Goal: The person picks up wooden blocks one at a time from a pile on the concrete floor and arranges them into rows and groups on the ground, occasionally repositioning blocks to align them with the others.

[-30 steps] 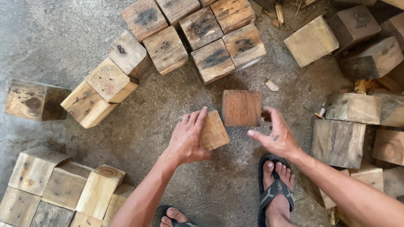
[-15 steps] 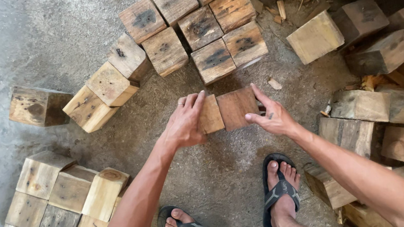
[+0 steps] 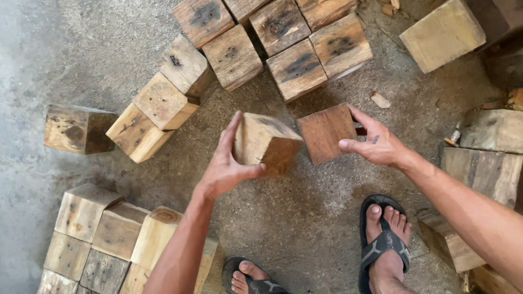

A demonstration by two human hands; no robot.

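My left hand (image 3: 228, 162) grips a pale wooden block (image 3: 267, 141), lifted and tilted off the concrete floor. My right hand (image 3: 376, 142) holds a darker reddish-brown wooden block (image 3: 328, 132) by its right side, thumb under it and fingers over the far edge. The two blocks sit side by side, nearly touching, in the middle of the view. Both forearms reach in from the bottom.
A cluster of weathered blocks (image 3: 276, 29) lies ahead, a row of pale blocks (image 3: 154, 109) to the left, a packed group (image 3: 103, 243) at lower left. Rough larger blocks (image 3: 501, 145) pile up on the right. My feet in sandals (image 3: 383, 243) stand below.
Both hands have closed on their blocks. The left hand has lifted and tilted the pale block. The right hand has moved in onto the reddish block.
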